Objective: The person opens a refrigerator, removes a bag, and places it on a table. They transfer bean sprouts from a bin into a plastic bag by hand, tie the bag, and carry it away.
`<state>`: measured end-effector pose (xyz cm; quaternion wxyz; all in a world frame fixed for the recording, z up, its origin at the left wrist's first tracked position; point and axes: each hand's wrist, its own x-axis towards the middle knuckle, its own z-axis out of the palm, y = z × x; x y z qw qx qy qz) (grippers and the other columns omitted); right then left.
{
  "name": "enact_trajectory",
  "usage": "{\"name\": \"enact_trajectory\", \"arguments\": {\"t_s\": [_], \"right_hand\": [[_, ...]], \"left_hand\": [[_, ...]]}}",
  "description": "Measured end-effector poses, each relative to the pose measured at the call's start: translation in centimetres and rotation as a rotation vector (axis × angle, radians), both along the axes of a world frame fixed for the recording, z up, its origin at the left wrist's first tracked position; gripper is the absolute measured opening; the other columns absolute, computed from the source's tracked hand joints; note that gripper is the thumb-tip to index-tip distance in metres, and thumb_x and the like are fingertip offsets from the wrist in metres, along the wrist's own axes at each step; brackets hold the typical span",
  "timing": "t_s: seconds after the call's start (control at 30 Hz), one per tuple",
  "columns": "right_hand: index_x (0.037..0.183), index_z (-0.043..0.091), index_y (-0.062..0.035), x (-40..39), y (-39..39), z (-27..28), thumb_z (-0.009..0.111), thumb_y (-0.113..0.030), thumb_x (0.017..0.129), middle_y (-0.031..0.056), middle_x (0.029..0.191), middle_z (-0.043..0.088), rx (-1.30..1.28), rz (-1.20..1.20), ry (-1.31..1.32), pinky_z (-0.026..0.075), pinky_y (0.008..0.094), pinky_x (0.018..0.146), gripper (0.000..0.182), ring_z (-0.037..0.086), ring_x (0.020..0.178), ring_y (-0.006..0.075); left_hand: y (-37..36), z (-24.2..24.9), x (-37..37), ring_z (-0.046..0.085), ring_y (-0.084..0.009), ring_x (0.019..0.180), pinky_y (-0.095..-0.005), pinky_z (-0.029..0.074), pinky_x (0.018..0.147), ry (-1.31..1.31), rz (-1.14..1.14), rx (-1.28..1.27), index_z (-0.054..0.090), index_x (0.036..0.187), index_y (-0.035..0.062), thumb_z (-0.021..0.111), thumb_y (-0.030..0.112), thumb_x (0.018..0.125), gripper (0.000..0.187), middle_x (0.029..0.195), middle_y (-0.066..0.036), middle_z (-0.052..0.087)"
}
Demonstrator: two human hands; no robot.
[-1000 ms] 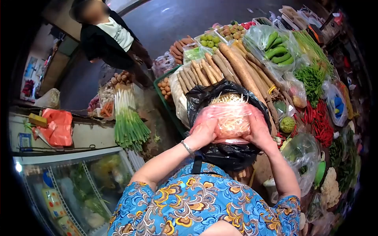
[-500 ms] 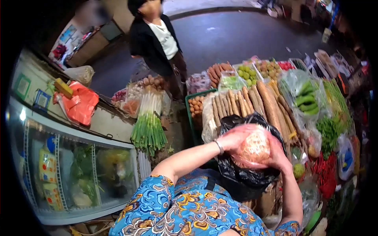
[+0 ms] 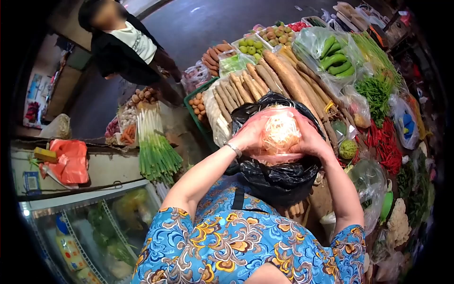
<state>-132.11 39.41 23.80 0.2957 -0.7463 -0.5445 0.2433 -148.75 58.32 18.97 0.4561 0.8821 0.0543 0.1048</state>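
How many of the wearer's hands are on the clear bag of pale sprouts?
2. The left hand, bracelet at its wrist, is on the left side of the clear bag; the right hand is on its right side. Some fingers are hidden.

Pale, thin sprouts [image 3: 282, 132] sit bunched inside a clear pinkish plastic bag [image 3: 269, 157].

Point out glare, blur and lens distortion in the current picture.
Head view: glare washes out part of the bag of pale strands between the left hand and right hand; head view: the face of the standing person is blurred, and the glass-fronted case looks hazy; head view: wide-angle distortion bends the scene, and corners go black.
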Motion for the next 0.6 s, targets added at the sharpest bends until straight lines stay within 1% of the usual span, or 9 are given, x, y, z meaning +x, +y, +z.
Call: {"name": "enact_trajectory", "arguments": {"t_s": [0.07,0.17,0.23,0.3,0.33,0.43,0.5,0.53,0.6], "right_hand": [[0.145,0.032,-0.0010,-0.1,0.3,0.5,0.083,-0.019,0.050,0.0274,0.135,0.048,0.009,-0.009,-0.002,0.034,0.0420,0.109,0.110,0.044,0.128,0.0413],[0.144,0.035,-0.0029,-1.0,-0.5,0.7,0.079,-0.015,0.050,0.0232,0.135,0.049,-0.011,-0.100,0.190,0.033,0.0382,0.111,0.105,0.045,0.130,0.0353],[0.145,0.035,-0.0045,-1.7,-1.1,0.6,0.075,-0.009,0.051,0.0159,0.136,0.049,0.100,-0.185,0.617,0.032,0.0338,0.112,0.102,0.044,0.131,0.0269],[0.146,0.034,-0.0049,-2.7,-1.9,2.4,0.073,-0.007,0.052,0.0133,0.137,0.048,0.060,-0.215,0.702,0.031,0.0323,0.112,0.102,0.043,0.131,0.0242],[0.146,0.032,-0.0053,-3.0,-2.3,3.3,0.071,-0.005,0.052,0.0108,0.137,0.046,0.022,-0.244,0.790,0.030,0.0308,0.112,0.102,0.042,0.131,0.0214],[0.147,0.031,-0.0059,-4.1,-3.6,3.8,0.069,-0.002,0.053,0.0094,0.138,0.045,0.072,-0.240,0.802,0.031,0.0299,0.111,0.102,0.042,0.130,0.0203],[0.148,0.030,-0.0057,-4.1,-3.5,3.6,0.068,-0.001,0.052,0.0094,0.140,0.043,0.059,-0.266,0.890,0.030,0.0293,0.111,0.103,0.042,0.130,0.0201],[0.148,0.029,-0.0056,-3.9,-3.1,4.2,0.068,0.000,0.052,0.0095,0.140,0.043,0.044,-0.282,0.917,0.031,0.0292,0.111,0.103,0.042,0.130,0.0201],[0.150,0.026,-0.0067,-3.6,-3.3,3.9,0.067,0.002,0.052,0.0104,0.140,0.043,0.004,-0.293,0.920,0.031,0.0294,0.111,0.107,0.042,0.130,0.0204]], "left_hand": [[-0.3,2.0,0.3,0.056,-0.0384,0.114,-0.0409,0.045,0.098,-0.108,0.046,-0.068,0.054,0.125,0.0010,0.080,0.026,0.067,0.068,0.120,-0.022,0.060],[-1.5,2.4,0.1,0.057,-0.0382,0.112,-0.0411,0.046,0.097,-0.202,0.084,-0.053,0.055,0.123,0.0015,0.081,0.028,0.066,0.068,0.118,-0.022,0.060],[-2.7,3.5,-0.5,0.057,-0.0385,0.111,-0.0414,0.046,0.097,-0.206,0.107,-0.104,0.056,0.122,0.0020,0.081,0.029,0.068,0.065,0.118,-0.022,0.060],[-3.9,4.8,-1.3,0.055,-0.0352,0.118,-0.0383,0.043,0.101,-0.119,0.092,-0.190,0.052,0.127,-0.0004,0.079,0.024,0.072,0.065,0.125,-0.022,0.057],[-4.6,5.4,-1.8,0.054,-0.0343,0.120,-0.0378,0.042,0.103,-0.126,0.109,-0.239,0.051,0.129,-0.0007,0.080,0.027,0.072,0.069,0.127,-0.022,0.056],[-5.7,4.7,-2.3,0.052,-0.0312,0.125,-0.0364,0.040,0.105,-0.169,0.099,-0.242,0.049,0.132,-0.0005,0.082,0.027,0.071,0.075,0.131,-0.020,0.053],[-5.3,5.6,-2.1,0.051,-0.0289,0.126,-0.0352,0.040,0.105,-0.119,0.052,-0.425,0.048,0.133,-0.0007,0.082,0.022,0.071,0.074,0.131,-0.019,0.054],[-5.3,4.8,-1.9,0.052,-0.0330,0.124,-0.0386,0.040,0.107,-0.138,0.087,-0.404,0.051,0.130,0.0020,0.079,0.014,0.070,0.067,0.130,-0.019,0.056],[-5.1,5.1,-1.8,0.052,-0.0331,0.124,-0.0386,0.040,0.107,-0.134,0.068,-0.373,0.051,0.130,0.0022,0.078,0.014,0.070,0.067,0.130,-0.019,0.056]]}}
